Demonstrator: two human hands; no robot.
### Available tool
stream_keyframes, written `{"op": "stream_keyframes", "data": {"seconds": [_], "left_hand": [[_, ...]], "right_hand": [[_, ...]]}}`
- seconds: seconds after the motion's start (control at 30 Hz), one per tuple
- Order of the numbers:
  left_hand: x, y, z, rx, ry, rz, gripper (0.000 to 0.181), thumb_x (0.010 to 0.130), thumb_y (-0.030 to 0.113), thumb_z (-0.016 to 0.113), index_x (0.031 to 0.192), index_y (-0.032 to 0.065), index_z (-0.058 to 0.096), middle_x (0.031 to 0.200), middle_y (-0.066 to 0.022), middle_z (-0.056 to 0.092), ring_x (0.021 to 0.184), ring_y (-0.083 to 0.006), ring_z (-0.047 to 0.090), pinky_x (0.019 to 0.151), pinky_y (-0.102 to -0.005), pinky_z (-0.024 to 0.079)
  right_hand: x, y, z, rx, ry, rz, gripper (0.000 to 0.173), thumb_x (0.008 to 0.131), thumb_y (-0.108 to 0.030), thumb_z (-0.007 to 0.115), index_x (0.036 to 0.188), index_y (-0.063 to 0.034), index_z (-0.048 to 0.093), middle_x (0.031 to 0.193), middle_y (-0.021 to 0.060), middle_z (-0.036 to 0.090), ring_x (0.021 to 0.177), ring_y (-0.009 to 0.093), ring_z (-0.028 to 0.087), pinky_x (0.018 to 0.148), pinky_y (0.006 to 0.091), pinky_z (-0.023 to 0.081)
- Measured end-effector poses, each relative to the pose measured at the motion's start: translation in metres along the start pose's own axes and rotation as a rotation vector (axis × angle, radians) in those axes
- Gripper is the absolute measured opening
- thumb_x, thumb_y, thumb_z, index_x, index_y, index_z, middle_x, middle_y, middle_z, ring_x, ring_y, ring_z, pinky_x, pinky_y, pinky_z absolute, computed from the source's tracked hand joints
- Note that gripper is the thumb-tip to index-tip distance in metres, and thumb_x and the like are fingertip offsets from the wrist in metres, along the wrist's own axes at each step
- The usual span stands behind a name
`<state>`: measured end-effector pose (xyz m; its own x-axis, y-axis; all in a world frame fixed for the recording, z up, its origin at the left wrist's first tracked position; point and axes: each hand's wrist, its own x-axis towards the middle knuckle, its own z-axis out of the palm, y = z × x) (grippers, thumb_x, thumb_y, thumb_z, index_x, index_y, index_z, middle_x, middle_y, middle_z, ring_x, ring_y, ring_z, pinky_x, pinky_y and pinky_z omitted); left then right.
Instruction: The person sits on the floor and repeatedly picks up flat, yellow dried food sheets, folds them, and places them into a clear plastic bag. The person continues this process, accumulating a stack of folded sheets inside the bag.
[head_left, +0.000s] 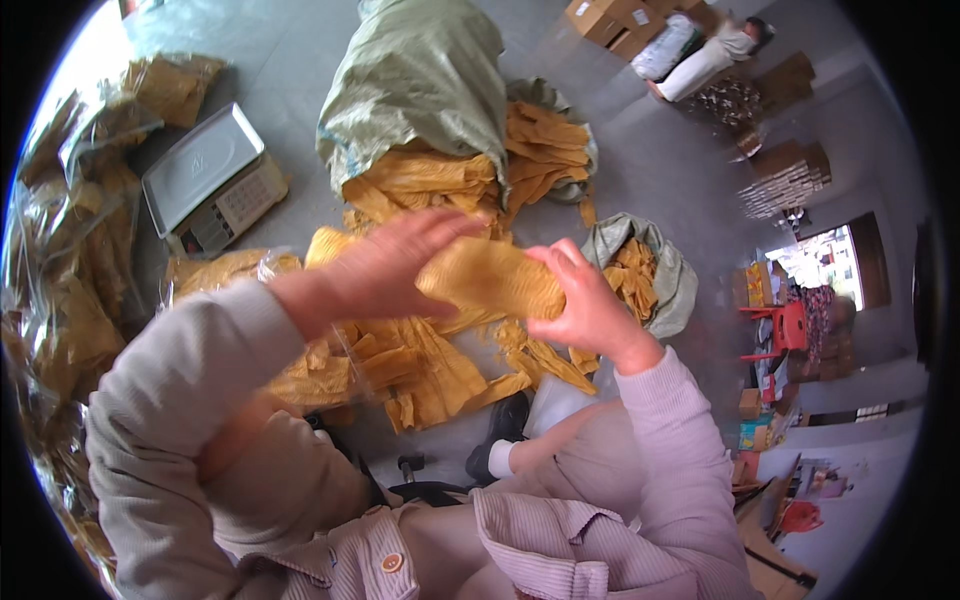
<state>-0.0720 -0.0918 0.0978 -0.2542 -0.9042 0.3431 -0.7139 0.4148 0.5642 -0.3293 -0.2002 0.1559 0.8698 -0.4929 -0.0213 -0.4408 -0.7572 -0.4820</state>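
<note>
My right hand (589, 304) grips one end of a wrinkled yellow-orange dried sheet (491, 279), its exact kind unclear. My left hand (375, 274), blurred, is at the sheet's other end with fingers spread; whether it touches cannot be told. Below lie more yellow sheets (435, 375), some in clear plastic. In front of me a large green woven sack (420, 75) spills the same sheets onto the floor, with a second sack (589, 150) of them beside it. A smaller open sack (671, 285) with crumpled pieces lies right of my right hand.
A digital scale with a metal tray (202, 169) rests on the floor at left. Clear bags of yellow sheets (82, 247) are heaped along the left edge. Far right are a person in light clothes (709, 64), cardboard boxes (622, 22) and a red chair (787, 328).
</note>
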Motion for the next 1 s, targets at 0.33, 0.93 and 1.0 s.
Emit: {"op": "stream_keyframes", "data": {"seconds": [0.33,0.93,1.0], "left_hand": [[0.016,0.132,0.073,-0.899,0.186,-0.278,0.087,0.079,0.033,0.080,0.149,0.0081,0.034,0.122,-0.0178,0.055,0.117,-0.0293,0.057,0.099,-0.0371,0.046],[0.022,0.127,0.066,-1.347,-0.003,-0.504,0.080,0.089,0.020,0.071,0.153,0.0058,0.026,0.139,-0.0088,0.047,0.130,-0.0174,0.044,0.109,-0.0317,0.036],[0.019,0.122,0.078,-1.155,0.005,-0.411,0.079,0.090,0.021,0.071,0.153,0.0052,0.027,0.140,-0.0084,0.047,0.129,-0.0169,0.045,0.108,-0.0312,0.036]], "right_hand": [[-0.079,-0.016,0.004,1.105,0.274,-0.044,0.067,0.088,-0.018,0.071,0.145,-0.0065,0.036,0.134,0.0069,0.048,0.119,0.017,0.052,0.103,0.0329,0.042],[-0.080,0.012,0.018,0.988,0.265,0.023,0.032,0.096,-0.012,0.057,0.125,0.0006,0.056,0.114,0.0059,0.065,0.102,0.012,0.060,0.089,0.0292,0.048],[-0.075,0.016,0.029,0.859,0.360,0.026,0.027,0.096,-0.011,0.056,0.119,0.0014,0.060,0.108,0.0055,0.067,0.098,0.012,0.060,0.088,0.0296,0.048]]}}
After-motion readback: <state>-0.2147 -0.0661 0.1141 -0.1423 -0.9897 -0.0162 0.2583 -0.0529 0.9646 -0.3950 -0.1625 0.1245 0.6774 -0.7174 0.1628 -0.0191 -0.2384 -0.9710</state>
